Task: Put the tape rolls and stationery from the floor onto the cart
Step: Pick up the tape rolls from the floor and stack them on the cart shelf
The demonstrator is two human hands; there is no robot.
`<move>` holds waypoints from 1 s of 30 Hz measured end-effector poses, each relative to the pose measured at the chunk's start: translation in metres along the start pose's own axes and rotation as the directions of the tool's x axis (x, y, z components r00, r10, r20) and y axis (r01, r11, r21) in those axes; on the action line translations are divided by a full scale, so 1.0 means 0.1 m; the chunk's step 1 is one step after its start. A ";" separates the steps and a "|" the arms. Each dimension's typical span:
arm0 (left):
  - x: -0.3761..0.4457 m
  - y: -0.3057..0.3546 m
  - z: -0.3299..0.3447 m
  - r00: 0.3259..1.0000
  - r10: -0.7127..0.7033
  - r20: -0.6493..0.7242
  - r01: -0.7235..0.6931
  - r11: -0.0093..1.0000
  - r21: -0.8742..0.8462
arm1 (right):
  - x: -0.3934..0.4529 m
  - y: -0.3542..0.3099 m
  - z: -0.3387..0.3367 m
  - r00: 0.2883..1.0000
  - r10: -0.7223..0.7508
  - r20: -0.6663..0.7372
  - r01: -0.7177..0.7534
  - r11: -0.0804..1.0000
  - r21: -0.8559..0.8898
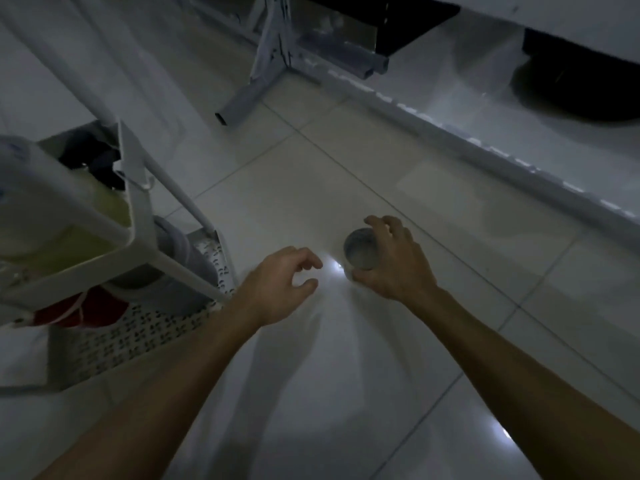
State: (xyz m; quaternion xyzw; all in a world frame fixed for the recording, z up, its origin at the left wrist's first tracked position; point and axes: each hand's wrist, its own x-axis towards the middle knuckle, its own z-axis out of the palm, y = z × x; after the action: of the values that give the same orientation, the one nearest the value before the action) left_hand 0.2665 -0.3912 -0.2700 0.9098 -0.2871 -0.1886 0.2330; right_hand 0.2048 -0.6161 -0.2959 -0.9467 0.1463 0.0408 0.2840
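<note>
right hand (391,261) gripping tape roll (361,253) (cart (138,199) left)

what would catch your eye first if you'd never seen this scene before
Two bare forearms reach down over the pale tiled floor, meeting near the middle. There the right hand curls around a round grey tape roll, while the left hand hangs empty beside it, fingers loosely bent. At left stands a white metal cart with perforated shelves.

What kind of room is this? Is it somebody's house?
Probably a workroom or storage corner indoors, though it is too dim to be sure. The floor is pale glossy tile, a white metal cart holds supplies on its shelves, and a metal table leg stands nearby.
</note>
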 end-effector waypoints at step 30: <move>-3.02 -0.79 -2.31 0.609 -0.184 -0.772 0.273 0.962 -0.014 | -1.29 -3.88 -0.27 0.637 -0.753 -0.165 0.763 0.585 0.275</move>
State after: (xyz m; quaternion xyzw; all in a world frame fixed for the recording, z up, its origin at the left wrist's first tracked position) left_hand 0.1805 -0.0763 -0.0593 0.9433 -0.0522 0.2018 0.2584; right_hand 0.1983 -0.2895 -0.0481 -0.8597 -0.2620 -0.1229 0.4210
